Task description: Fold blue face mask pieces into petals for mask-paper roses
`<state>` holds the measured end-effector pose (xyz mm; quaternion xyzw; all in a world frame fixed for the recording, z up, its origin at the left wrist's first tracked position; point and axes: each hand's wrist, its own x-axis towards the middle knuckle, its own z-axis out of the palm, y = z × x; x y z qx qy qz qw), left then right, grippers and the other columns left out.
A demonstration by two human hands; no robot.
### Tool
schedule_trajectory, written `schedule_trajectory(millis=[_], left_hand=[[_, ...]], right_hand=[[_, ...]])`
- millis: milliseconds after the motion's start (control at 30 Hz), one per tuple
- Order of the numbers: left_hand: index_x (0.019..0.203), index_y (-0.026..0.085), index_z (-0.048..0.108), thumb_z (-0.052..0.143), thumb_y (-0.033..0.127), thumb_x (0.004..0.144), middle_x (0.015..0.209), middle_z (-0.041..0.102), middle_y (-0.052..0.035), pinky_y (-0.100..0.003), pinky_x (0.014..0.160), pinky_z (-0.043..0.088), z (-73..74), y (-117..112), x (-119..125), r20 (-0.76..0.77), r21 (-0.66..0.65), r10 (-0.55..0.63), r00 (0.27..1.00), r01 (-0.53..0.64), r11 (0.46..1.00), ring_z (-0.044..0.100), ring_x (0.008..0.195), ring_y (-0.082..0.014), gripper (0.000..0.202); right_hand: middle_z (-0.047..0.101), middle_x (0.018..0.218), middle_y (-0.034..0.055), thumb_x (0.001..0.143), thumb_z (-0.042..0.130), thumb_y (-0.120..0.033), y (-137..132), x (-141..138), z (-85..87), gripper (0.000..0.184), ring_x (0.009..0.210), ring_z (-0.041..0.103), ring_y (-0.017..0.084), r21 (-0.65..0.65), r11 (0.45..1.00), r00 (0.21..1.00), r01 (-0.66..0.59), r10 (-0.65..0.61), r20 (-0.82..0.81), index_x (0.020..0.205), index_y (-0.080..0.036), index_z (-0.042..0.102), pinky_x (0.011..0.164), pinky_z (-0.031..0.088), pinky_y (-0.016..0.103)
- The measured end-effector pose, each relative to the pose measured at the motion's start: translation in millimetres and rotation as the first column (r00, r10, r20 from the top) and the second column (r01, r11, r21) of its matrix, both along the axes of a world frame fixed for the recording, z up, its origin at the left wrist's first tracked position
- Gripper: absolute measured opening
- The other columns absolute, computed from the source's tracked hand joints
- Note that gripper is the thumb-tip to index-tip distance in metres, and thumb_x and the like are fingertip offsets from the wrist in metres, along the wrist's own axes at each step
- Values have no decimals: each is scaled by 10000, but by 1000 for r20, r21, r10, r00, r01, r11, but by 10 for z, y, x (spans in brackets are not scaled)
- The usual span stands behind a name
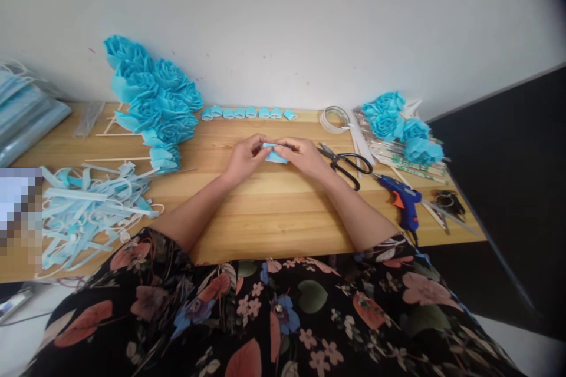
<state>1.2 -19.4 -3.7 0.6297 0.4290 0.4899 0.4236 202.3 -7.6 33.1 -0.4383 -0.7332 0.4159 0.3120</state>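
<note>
Between my two hands, over the middle of the table, is a small piece of light blue fabric (276, 155). My left hand (246, 159) pinches its left side with thumb and fingers. On the other side, my right hand (305, 156) grips its upper right part, thumb on top. The fingers partly hide the piece, so its folds are hard to make out. Beyond the hands, a row of several small folded blue pieces (239, 112) lies along the wall. Black-handled scissors (339, 159) rest just right of my right hand.
Blue fabric flowers (154, 91) on sticks lean at the left; more blue flowers (402, 125) lie at the right. A heap of cut strips (92, 206) and stacked face masks (26, 112) occupy the left. A tape roll (324, 122) and blue glue gun (404, 203) are on the right.
</note>
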Motion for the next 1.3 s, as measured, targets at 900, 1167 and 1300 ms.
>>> schedule_trajectory(millis=[900,1167,1300], left_hand=[[970,164,782,768,601,806,851,711,-46,-279,701,461,198,-77,-70,227,-149,-125,966,161,976,571,706,-132,468],[954,167,764,757,648,793,747,675,-23,-273,678,499,188,-64,-72,216,-164,-123,969,160,973,579,663,-125,507],[974,166,756,734,678,796,715,664,-13,-259,649,489,191,-60,-66,222,-165,-137,965,176,970,568,638,-117,542]], right_hand=[[510,633,-59,699,807,-648,45,29,-16,500,575,399,80,-370,915,953,-161,46,-301,766,-177,651,564,309,233],[459,552,-57,710,801,-663,32,-32,9,523,462,368,65,-483,866,910,-130,-89,-404,725,-189,582,396,230,216],[431,552,-70,730,817,-593,27,-51,20,464,446,367,58,-519,847,889,-115,-146,-435,785,-189,597,369,193,196]])
